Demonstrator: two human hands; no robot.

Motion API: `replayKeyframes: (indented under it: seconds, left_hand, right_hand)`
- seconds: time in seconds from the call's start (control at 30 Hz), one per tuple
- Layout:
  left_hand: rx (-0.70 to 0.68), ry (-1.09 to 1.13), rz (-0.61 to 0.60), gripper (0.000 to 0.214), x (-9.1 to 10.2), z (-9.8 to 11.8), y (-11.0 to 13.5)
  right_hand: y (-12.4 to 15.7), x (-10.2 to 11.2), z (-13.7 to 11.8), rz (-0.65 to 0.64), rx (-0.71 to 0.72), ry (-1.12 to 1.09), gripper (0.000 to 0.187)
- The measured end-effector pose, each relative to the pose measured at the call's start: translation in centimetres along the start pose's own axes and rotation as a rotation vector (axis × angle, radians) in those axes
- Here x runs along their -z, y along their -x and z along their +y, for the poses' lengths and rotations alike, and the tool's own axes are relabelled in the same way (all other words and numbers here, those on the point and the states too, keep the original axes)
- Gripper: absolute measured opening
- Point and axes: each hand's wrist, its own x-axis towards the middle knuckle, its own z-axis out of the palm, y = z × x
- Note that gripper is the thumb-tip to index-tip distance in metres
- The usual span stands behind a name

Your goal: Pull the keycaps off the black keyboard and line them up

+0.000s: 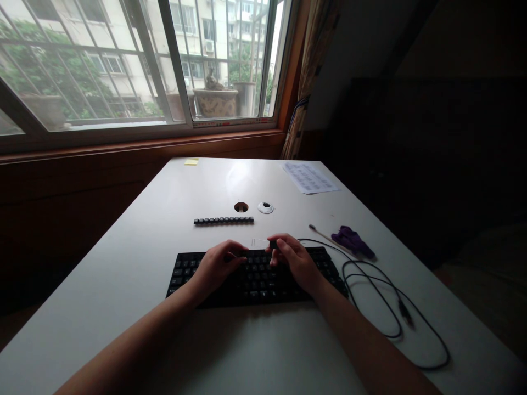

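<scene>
A black keyboard (258, 280) lies across the near part of the white table, under both hands. My right hand (298, 263) is above its right half, thumb and fingers pinching a small black piece (273, 244). Thin pale wires seem to run left from that piece. Over the keyboard's left half, my left hand (218, 266) has curled fingers, with thumb and index tips close together at the top rows. Whatever lies between those tips is too small to make out. Beyond the keyboard, several loose black keycaps (223, 220) stand in a straight row.
A black cable (373, 277) loops over the table's right side. Near it are a purple cloth (353, 241) and a thin stick (329, 237). A round hole (241, 207), a white ring cover (265, 208), printed paper (310, 178) and yellow note (191, 162) are farther back.
</scene>
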Motion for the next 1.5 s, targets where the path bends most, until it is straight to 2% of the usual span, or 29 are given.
replayKeyframes:
  seconds: [0.13,0.33,0.57,0.87,1.5]
  left_hand:
    - [-0.057,-0.008,0.018,0.012,0.1,0.2,0.0]
    - [-0.059,-0.011,0.015,0.012,0.1,0.1,0.0]
    - [-0.080,-0.034,-0.009,0.015,-0.2,0.0,0.1]
    - [-0.063,-0.120,-0.063,0.019,-0.5,-0.4,0.3]
    - [-0.069,-0.166,-0.070,0.019,-0.9,-0.6,0.4]
  right_hand:
    - [0.2,-0.4,-0.1,0.007,0.136,0.183,0.029]
    - [0.4,-0.7,-0.4,0.014,0.272,0.317,0.027]
    - [0.3,-0.8,-0.1,-0.146,0.390,0.523,0.015]
    - [0.3,-0.8,0.2,-0.169,0.409,0.655,0.015]
    - [0.5,-1.1,0.1,-0.236,0.368,0.755,0.019]
